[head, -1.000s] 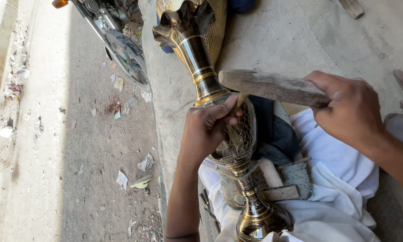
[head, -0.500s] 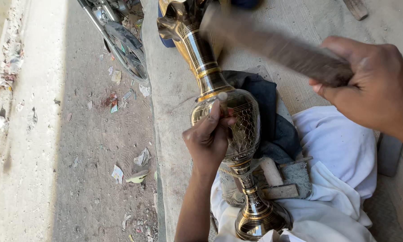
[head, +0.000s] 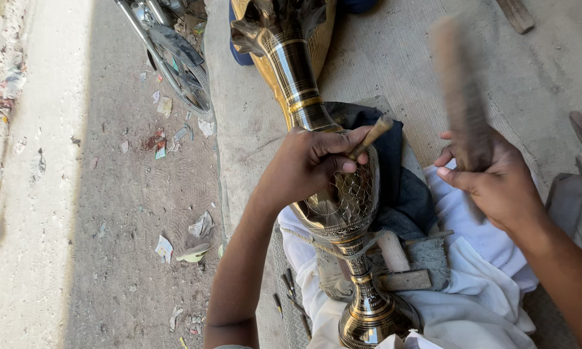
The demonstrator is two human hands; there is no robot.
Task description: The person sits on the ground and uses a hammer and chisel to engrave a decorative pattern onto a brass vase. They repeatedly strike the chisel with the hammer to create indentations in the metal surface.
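Note:
A tall engraved brass vase (head: 343,207) lies across my lap, its neck pointing away and its round foot near me. My left hand (head: 313,165) rests on the vase's belly and pinches a small wooden-handled chisel (head: 370,137) against the metal. My right hand (head: 491,181) grips a flat wooden mallet (head: 459,97), raised upright to the right of the vase and blurred by motion. A dark blue cloth (head: 401,174) pads the vase from underneath.
A bicycle wheel (head: 178,68) stands at the top left beside the mat's edge (head: 223,161). Litter dots the dirt ground on the left. A wooden block (head: 404,280) and small metal tools (head: 288,291) lie by my white garment. More tools rest at the right edge.
The mallet has swung from low over the vase, up and to the right, now held upright. My left hand stays on the vase with the chisel; the view has shifted slightly.

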